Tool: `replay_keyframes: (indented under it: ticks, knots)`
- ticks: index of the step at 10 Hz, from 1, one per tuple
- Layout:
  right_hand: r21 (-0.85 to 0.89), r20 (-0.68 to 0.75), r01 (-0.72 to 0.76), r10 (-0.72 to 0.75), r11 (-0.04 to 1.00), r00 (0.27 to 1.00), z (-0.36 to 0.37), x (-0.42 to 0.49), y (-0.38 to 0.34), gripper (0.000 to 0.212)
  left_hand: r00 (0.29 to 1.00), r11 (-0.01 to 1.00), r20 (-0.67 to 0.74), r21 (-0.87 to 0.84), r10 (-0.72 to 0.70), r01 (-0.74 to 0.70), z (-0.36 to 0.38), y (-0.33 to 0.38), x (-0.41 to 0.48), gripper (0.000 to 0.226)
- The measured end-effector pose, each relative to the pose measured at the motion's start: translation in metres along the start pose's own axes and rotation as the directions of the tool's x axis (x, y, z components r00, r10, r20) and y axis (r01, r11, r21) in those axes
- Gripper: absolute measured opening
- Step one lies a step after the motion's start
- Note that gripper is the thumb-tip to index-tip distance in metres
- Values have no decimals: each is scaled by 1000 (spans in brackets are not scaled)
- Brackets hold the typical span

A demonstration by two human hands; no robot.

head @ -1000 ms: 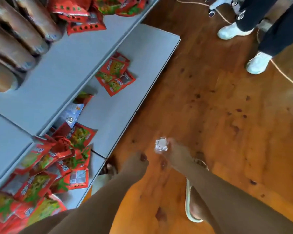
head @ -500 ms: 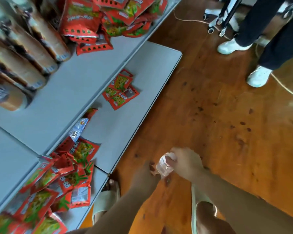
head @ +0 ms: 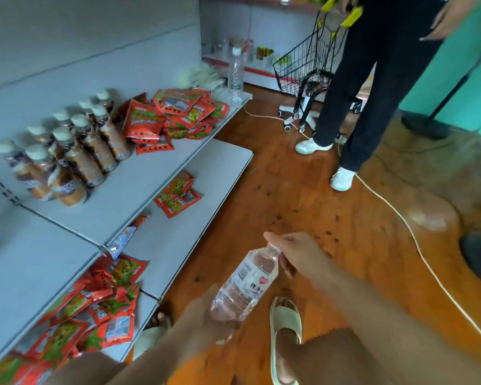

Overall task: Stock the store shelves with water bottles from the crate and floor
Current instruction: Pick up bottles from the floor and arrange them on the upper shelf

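Since half a second ago the water bottle point(head: 247, 282) has come up from low over the floor, and the view has lifted to take in more of the store. The grey shelves point(head: 139, 184) fill the left side, with the wooden floor point(head: 303, 207) to their right and a standing person in dark trousers point(head: 372, 87) far right beside a wire shopping cart point(head: 303, 68). Red snack packets point(head: 178, 115) and brown drink bottles point(head: 75, 157) sit on the upper shelf, and a second bottle point(head: 236, 76) stands upright at its far end. The water bottle hangs in the air near the front edge of the lower shelf, tilted, its neck pointing far and right, its base near and left. The right hand point(head: 295, 257) grasps it at the neck, fingers curled over the cap so the cap is hidden. The left hand point(head: 203, 320) lies under the base and touches it, but it is too blurred to tell whether it grips or only supports. The bottle is clear ribbed plastic, filled with water, with a white label showing a barcode and a red heart mark.
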State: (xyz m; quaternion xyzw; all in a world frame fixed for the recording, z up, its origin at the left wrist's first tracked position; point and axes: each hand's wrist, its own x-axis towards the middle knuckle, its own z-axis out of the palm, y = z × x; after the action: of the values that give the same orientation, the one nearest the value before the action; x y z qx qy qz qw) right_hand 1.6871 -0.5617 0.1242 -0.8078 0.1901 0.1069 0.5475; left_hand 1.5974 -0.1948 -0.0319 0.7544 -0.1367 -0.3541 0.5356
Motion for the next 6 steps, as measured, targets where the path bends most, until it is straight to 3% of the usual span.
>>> replay_keyframes:
  ticks: [1,2,4,6]
  knots:
    - [387,-113,-1,48,922,992,6,-44,-5,39,990,993,-130,-104,46,-60,57,79,19,64]
    - [578,-91,27,31,816,995,22,-92,-8,25,989,965,-142,-261,-41,3,48,186,14,60]
    - [542,-81,235,-228,807,970,33,-167,-42,30,971,967,-183,-172,154,-186,53,265,-28,34]
    - [493,-158,431,-410,755,898,10,-221,-86,44,929,940,-253,-141,270,-311,58,313,-71,33]
